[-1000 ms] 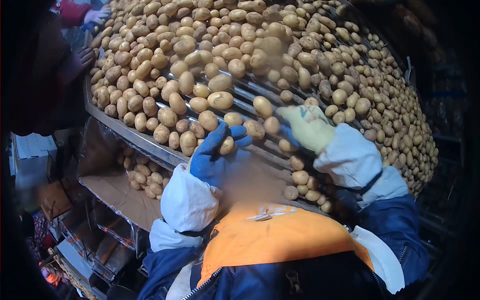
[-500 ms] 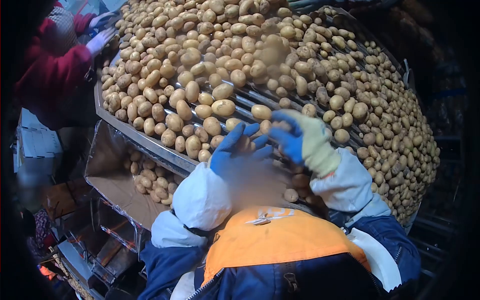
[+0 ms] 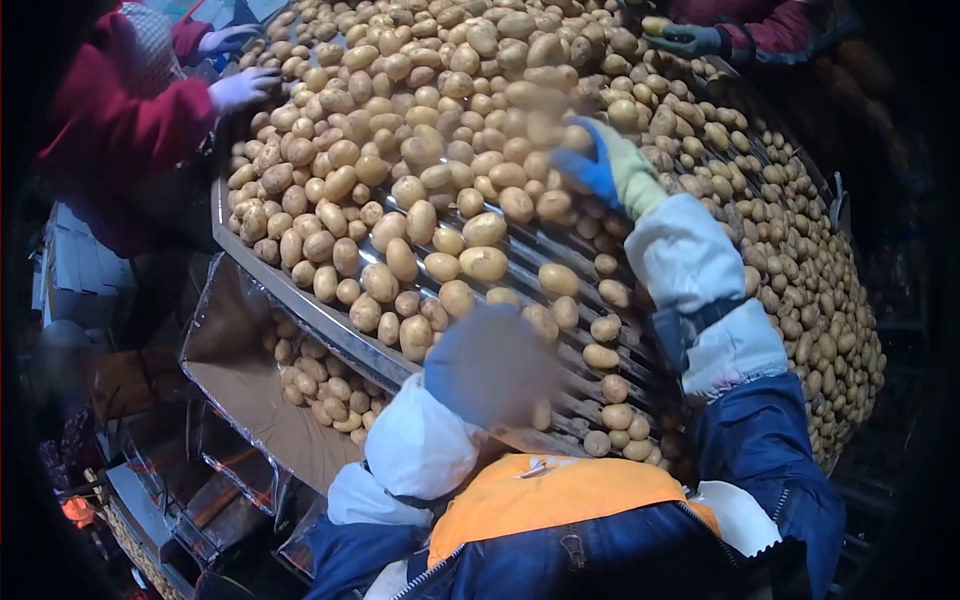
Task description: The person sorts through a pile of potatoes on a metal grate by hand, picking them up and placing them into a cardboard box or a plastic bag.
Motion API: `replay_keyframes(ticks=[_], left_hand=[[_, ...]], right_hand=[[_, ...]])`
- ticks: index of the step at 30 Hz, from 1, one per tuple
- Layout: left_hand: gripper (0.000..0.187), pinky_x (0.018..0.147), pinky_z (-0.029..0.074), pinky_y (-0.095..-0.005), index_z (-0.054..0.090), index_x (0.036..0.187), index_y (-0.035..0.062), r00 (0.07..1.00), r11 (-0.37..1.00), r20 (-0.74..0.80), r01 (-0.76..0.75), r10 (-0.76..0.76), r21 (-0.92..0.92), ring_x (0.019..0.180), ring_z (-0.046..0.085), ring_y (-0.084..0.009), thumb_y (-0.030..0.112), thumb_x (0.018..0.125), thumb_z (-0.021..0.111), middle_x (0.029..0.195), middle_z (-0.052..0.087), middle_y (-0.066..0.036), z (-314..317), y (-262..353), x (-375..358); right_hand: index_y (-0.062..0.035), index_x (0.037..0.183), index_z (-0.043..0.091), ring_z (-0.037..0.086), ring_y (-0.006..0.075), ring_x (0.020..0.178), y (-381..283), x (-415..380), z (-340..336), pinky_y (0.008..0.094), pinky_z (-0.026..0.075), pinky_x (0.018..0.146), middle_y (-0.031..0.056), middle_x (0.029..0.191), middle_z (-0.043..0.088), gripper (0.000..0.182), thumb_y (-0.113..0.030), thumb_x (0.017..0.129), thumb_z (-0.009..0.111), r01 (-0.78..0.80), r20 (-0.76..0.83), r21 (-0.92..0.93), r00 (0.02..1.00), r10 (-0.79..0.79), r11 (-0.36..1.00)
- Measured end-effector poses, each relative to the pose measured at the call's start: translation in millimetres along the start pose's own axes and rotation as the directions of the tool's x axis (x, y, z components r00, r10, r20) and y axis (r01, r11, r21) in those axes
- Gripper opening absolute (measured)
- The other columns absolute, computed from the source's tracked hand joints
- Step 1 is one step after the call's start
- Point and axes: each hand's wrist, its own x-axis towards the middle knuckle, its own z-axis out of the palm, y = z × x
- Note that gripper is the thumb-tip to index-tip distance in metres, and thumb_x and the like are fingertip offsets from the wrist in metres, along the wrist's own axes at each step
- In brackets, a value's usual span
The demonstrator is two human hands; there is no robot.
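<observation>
Potatoes (image 3: pixel 483 264) lie in a thick heap over a metal roller table (image 3: pixel 530 240), with bare rollers showing in the middle. My right hand (image 3: pixel 603 168), in a blue and pale yellow glove, reaches far out over the heap. Its fingers are bent and apart against the potatoes there, and I make out none in its grasp. Near my chest, above the rollers, is my left hand (image 3: pixel 455 365) in a blue glove. A blurred patch covers its fingers, so what they hold, if anything, is hidden.
A lined cardboard box (image 3: pixel 270 395) with potatoes stands below the table's left metal edge (image 3: pixel 310 325). At the far left a person's gloved hand (image 3: pixel 243 90) rests by the heap. Another person's gloved hand (image 3: pixel 690 40) holds a potato at the top right.
My right hand has moved away from beside my left hand, up and out over the heap. My left hand's fingers have gone behind the blur. The far-right person's hand has come into view.
</observation>
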Motion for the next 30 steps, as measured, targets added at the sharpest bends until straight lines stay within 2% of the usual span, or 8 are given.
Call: replay_keyframes(ticks=[7,13,17,19,23,26,28,30], left_hand=[[0.033,0.044,0.043,-0.0278,0.067,0.113,0.0042,0.979,0.977,0.015,-0.204,0.205,-0.064,0.068,0.060,-0.0266,0.034,0.105,0.056,0.107,0.070,-0.020,-12.4,3.8,4.6],[0.035,0.058,0.057,-0.0312,0.064,0.117,0.0037,0.833,0.842,-0.152,-0.500,0.531,0.201,0.072,0.065,-0.0259,0.036,0.107,0.053,0.109,0.070,-0.021,-34.0,2.0,18.0],[0.036,0.060,0.063,-0.0331,0.065,0.116,0.0040,0.949,0.947,-0.062,-0.303,0.310,0.102,0.077,0.070,-0.0278,0.038,0.107,0.053,0.108,0.071,-0.018,-33.0,15.0,9.4],[0.025,0.094,0.058,-0.0443,0.069,0.110,0.0038,0.978,0.979,-0.057,-0.200,0.202,0.034,0.107,0.068,-0.0309,0.027,0.101,0.064,0.108,0.073,-0.011,-34.6,18.3,7.9],[0.027,0.091,0.059,-0.0422,0.070,0.109,0.0025,0.970,0.971,-0.069,-0.229,0.233,0.065,0.105,0.069,-0.0295,0.027,0.100,0.066,0.106,0.073,-0.011,-30.4,17.8,6.3],[0.031,0.091,0.059,-0.0417,0.070,0.111,0.0014,0.981,0.980,-0.018,-0.193,0.194,0.055,0.104,0.069,-0.0294,0.030,0.101,0.064,0.108,0.073,-0.011,-18.8,15.6,3.9],[0.039,0.059,0.062,-0.0310,0.066,0.119,0.0039,0.939,0.964,-0.230,-0.229,0.255,0.134,0.090,0.073,-0.0278,0.039,0.105,0.056,0.110,0.073,-0.016,-2.8,9.4,2.6],[0.040,0.058,0.062,-0.0304,0.066,0.120,0.0045,0.956,0.970,-0.184,-0.206,0.227,0.130,0.089,0.073,-0.0261,0.040,0.105,0.055,0.111,0.073,-0.015,-10.0,8.3,5.5]], right_hand=[[-0.0209,0.131,0.066,0.055,0.0403,0.124,-41.1,-138.2,19.4,0.0520,0.044,0.102,0.0195,0.141,0.052,0.059,-0.054,0.082,0.073,0.489,0.006,-0.428,0.842,-0.539,0.760],[-0.0183,0.131,0.066,0.054,0.0426,0.126,-16.5,-236.0,-22.2,0.0558,0.040,0.106,0.0212,0.141,0.055,0.053,-0.050,0.088,0.069,0.275,0.345,0.042,0.898,-0.272,0.961],[-0.0111,0.125,0.069,0.059,0.0418,0.119,12.1,-257.9,-55.6,0.0545,0.042,0.104,0.0211,0.132,0.062,0.055,-0.050,0.088,0.071,0.234,0.216,-0.256,0.960,-0.180,0.938],[-0.0083,0.121,0.071,0.063,0.0390,0.112,16.8,-238.4,-71.1,0.0490,0.048,0.097,0.0198,0.126,0.066,0.049,-0.044,0.088,0.073,0.191,0.034,-0.322,0.981,-0.190,0.927],[-0.0065,0.118,0.071,0.069,0.0360,0.093,32.1,-178.2,-67.8,0.0450,0.054,0.082,0.0199,0.106,0.071,0.038,-0.028,0.087,0.077,0.142,-0.163,-0.140,0.973,-0.164,0.980],[-0.0041,0.123,0.066,0.069,0.0379,0.093,19.1,-147.0,-40.5,0.0453,0.055,0.081,0.0202,0.105,0.071,0.042,-0.024,0.088,0.078,0.265,0.070,-0.116,0.963,-0.259,0.957],[-0.0039,0.128,0.061,0.068,0.0395,0.095,20.1,-133.5,-11.2,0.0490,0.054,0.081,0.0212,0.107,0.069,0.049,-0.025,0.087,0.079,0.264,0.245,-0.248,0.948,-0.203,0.932],[-0.0058,0.129,0.061,0.067,0.0400,0.094,7.5,-130.5,5.1,0.0501,0.054,0.081,0.0208,0.106,0.068,0.050,-0.029,0.088,0.078,0.173,0.223,-0.347,0.970,-0.098,0.922]])
